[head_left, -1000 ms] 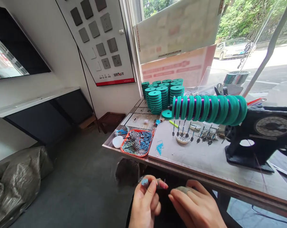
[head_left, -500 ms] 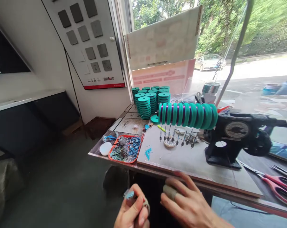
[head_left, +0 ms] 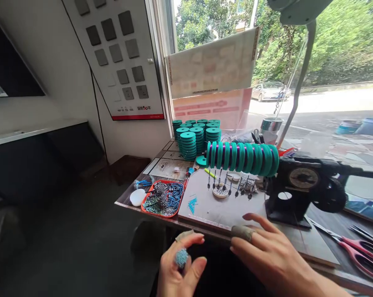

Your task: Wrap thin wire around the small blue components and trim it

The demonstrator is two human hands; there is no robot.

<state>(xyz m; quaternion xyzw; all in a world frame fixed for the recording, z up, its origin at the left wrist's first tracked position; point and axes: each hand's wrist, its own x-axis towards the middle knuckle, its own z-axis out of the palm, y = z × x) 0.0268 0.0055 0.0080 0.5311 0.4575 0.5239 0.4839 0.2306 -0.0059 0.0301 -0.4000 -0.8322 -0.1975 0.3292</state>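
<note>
My left hand [head_left: 174, 276] is below the table's front edge, with a bundle of thin light-blue tubes [head_left: 181, 258] held against its palm, ends facing up. Its thumb and index finger stand apart. A beige wrap covers part of the index finger. At the front edge of the board [head_left: 201, 220], my right hand [head_left: 266, 251] has its index finger stretched out and the others loosely bent; no held object shows. One of its fingers has a grey-green wrap [head_left: 242, 233]. Beyond it, a black winding machine [head_left: 303, 179] carries a row of green spools [head_left: 242, 158], with several small dark weights hanging below.
Loose light-blue tubes [head_left: 192, 205] lie on the board. An orange tray [head_left: 163, 198] of small parts and a white cup [head_left: 137, 197] stand left. Stacked green spools [head_left: 188, 144] are behind. A round dish [head_left: 220, 191] holds beads. Red-handled scissors [head_left: 359, 251] lie right.
My left hand has opened its thumb and index finger, showing the tube bundle end-on. My right hand has moved right and slightly up along the board's edge. The view has tilted up slightly.
</note>
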